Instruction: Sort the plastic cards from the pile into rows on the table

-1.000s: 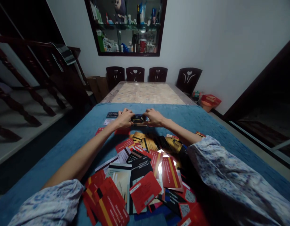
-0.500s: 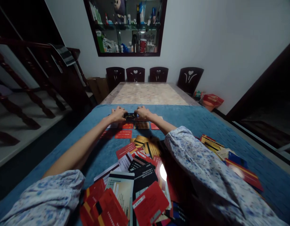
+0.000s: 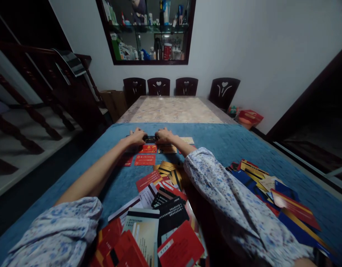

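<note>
At the far end of a group of laid-out cards, my left hand (image 3: pixel 138 137) grips the left end of a black card (image 3: pixel 150 139). The fingers of my right hand (image 3: pixel 163 135) are bent down at the card's right end. Closer to me lie a red card (image 3: pixel 148 149), a brown-gold card (image 3: pixel 167 149) and another red card (image 3: pixel 145 160). A pale card (image 3: pixel 187 140) shows to the right of my right hand. My forearms partly cover other cards in these rows.
A loose heap of cards, with a pale green card (image 3: pixel 141 226) and a red card (image 3: pixel 180 243), lies between my arms. Beyond my right sleeve is another card pile (image 3: pixel 254 174). The blue cloth (image 3: pixel 215 137) covers the near table; chairs (image 3: pixel 186 87) stand at the far end.
Both hands have shifted slightly left with the black card between them. The pale card at the right is now more exposed, and my right sleeve has moved left, uncovering more of the right pile.
</note>
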The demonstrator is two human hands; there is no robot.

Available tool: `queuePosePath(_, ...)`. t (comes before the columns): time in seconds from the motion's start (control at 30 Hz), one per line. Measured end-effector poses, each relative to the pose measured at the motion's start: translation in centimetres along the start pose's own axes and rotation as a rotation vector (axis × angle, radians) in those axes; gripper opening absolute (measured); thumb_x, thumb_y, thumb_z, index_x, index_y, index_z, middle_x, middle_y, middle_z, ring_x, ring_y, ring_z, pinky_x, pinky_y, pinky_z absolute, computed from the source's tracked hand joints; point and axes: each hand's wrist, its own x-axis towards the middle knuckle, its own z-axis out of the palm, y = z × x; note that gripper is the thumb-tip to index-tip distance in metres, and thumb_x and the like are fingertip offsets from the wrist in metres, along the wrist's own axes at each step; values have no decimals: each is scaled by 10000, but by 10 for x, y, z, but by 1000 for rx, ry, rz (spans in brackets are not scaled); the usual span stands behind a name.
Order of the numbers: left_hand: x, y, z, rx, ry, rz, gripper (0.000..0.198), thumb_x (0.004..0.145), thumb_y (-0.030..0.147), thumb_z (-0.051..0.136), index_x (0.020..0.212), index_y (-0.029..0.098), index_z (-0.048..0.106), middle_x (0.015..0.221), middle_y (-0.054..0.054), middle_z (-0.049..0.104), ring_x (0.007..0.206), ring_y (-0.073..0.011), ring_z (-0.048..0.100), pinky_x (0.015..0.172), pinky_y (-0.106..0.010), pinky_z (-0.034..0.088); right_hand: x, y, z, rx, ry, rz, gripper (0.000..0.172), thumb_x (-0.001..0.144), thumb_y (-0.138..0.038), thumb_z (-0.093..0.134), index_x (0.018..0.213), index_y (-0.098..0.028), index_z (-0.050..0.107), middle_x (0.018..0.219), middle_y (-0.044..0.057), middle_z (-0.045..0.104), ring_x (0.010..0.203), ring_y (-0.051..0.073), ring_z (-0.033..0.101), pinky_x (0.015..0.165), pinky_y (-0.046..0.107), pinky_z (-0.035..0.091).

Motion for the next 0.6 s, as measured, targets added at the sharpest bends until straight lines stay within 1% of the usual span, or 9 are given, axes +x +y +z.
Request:
queuePosePath(0.13,1,1,-1,23,-42,-31,523,739,222,584,1256,245,664,1292,-125,620,1302,-384,406,990,-564,420,1,1,1,9,7,-5,437,828,-427,688,1230,-257,698,1357,135,624,1258,359,515,922,441,496)
queuePosePath(0.23,0,4,-3,23,-46,-29,547,743,226,585,1287,255,642,1299,-120,617,1309,-383,404,1001,-546,424,1,1,1,19,22,-5,457,822,-418,699,1259,-284,692,1351,126,634,1260,354,519,924,430,491)
queuePosePath(0.37,0,7,-5,49,-63,-31,551,738,209,568,1283,251,642,1322,-137,599,1316,-395,394,998,-584,414,-1,2,1,13,16,-17,489,846,-410,680,1327,-326,652,1370,116,622,1290,356,492,951,441,472)
queuePosePath(0.53,2,9,-6,78,-104,-25,589,705,191,566,1286,265,634,1350,-136,581,1337,-386,375,1011,-584,401,-2,3,-1,-3,2,-34,494,851,-432,670,1334,-334,645,1388,116,599,1294,356,473,960,448,459)
queuePosePath(0.6,3,9,-6,81,-98,-31,605,700,190,565,1297,268,623,1355,-138,581,1344,-388,370,1016,-596,388,-4,3,-3,-15,5,-53,494,847,-441,671,1328,-332,648,1395,117,588,1300,360,456,970,461,449)
